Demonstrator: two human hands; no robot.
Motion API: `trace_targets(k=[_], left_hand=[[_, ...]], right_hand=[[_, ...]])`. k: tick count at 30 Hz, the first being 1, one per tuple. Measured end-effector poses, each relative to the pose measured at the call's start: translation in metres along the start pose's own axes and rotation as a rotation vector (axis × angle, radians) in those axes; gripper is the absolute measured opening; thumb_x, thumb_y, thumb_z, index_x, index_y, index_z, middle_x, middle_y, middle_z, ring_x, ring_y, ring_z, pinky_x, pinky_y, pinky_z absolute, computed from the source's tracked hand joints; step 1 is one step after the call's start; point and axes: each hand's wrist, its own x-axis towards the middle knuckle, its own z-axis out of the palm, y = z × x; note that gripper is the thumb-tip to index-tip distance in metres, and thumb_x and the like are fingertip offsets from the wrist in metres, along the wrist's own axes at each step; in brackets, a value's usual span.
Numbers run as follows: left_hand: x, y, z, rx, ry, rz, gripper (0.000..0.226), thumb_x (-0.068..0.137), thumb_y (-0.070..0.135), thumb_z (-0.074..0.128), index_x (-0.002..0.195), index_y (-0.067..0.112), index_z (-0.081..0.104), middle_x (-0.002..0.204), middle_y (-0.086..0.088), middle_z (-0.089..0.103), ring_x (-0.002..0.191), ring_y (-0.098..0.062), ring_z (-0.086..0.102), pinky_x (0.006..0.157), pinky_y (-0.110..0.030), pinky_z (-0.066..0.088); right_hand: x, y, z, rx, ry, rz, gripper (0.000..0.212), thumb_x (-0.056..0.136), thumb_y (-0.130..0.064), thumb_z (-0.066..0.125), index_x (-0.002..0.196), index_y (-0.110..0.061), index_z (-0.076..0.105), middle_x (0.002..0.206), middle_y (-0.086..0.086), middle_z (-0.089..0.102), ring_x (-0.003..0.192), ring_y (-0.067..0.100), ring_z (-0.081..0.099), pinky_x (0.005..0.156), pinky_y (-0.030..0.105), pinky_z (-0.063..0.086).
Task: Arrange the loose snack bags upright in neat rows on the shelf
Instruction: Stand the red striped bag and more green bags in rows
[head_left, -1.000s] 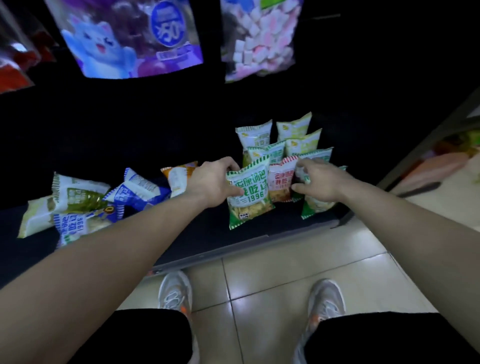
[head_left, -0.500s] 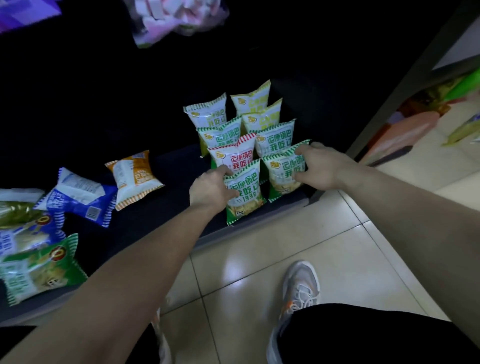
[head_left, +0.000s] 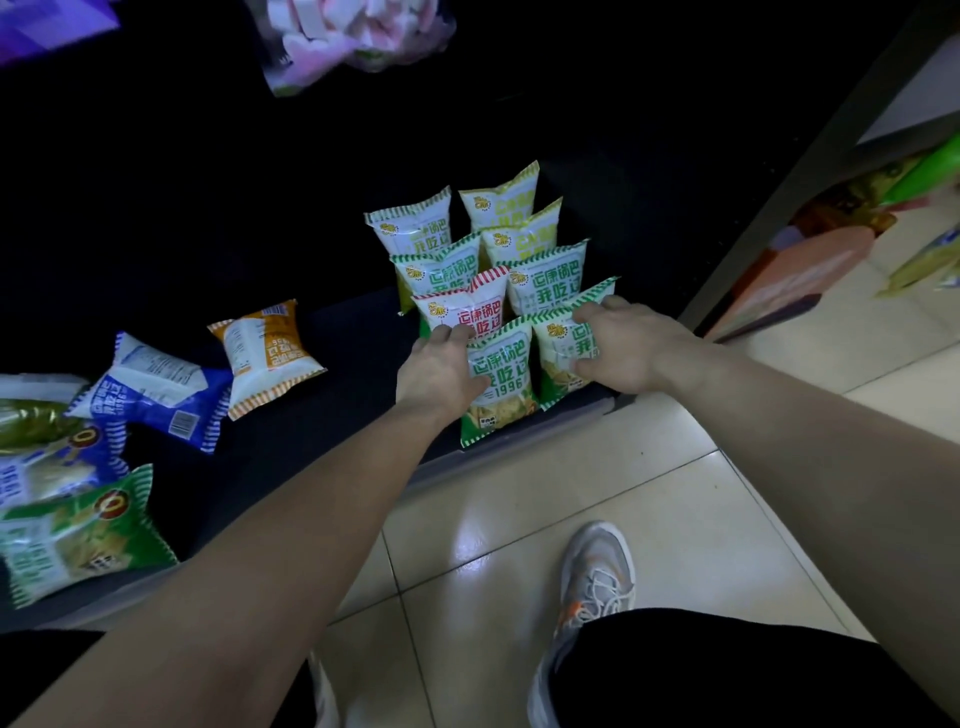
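Two rows of snack bags stand upright at the right end of the dark bottom shelf (head_left: 363, 332). My left hand (head_left: 441, 371) grips the left edge of the front green bag (head_left: 501, 382). My right hand (head_left: 626, 345) holds the green bag beside it (head_left: 558, 353), fingers on its face. Behind them stand a red-striped bag (head_left: 467, 306) and several green and yellow ones (head_left: 511, 205). Loose bags lie flat to the left: an orange bag (head_left: 265, 356), a blue bag (head_left: 156, 389), and a green bag (head_left: 72, 535) at the shelf's front.
A shelf post (head_left: 810, 171) rises just right of the rows, with other packets beyond it. A marshmallow bag (head_left: 353, 36) hangs overhead. My shoes (head_left: 597, 577) stand on the tiled floor close to the shelf's front lip (head_left: 519, 441).
The view has swung left and down since a second ago. Both hands have stayed on the two front bags, which now stand straighter at the front of the rows.
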Motion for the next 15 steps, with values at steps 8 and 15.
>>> trace_targets(k=[8, 15], left_hand=[[-0.008, -0.007, -0.025, -0.010, -0.035, -0.007, 0.082, 0.082, 0.047, 0.073, 0.149, 0.023, 0.033, 0.148, -0.004, 0.040, 0.134, -0.028, 0.036, 0.105, -0.042, 0.041], [-0.035, -0.044, -0.108, 0.087, -0.055, 0.024, 0.082, 0.081, 0.055, 0.070, 0.148, 0.024, 0.034, 0.147, -0.005, 0.041, 0.133, -0.026, 0.039, 0.106, -0.041, 0.040]], right_hand=[[-0.004, -0.012, -0.007, 0.007, 0.004, -0.005, 0.073, 0.092, -0.046, 0.061, 0.152, -0.020, 0.029, 0.151, 0.010, 0.035, 0.135, 0.033, 0.038, 0.103, 0.043, 0.042], [-0.010, -0.074, -0.023, 0.104, 0.066, -0.088, 0.073, 0.091, -0.047, 0.063, 0.152, -0.019, 0.032, 0.153, 0.011, 0.035, 0.136, 0.032, 0.039, 0.106, 0.045, 0.041]])
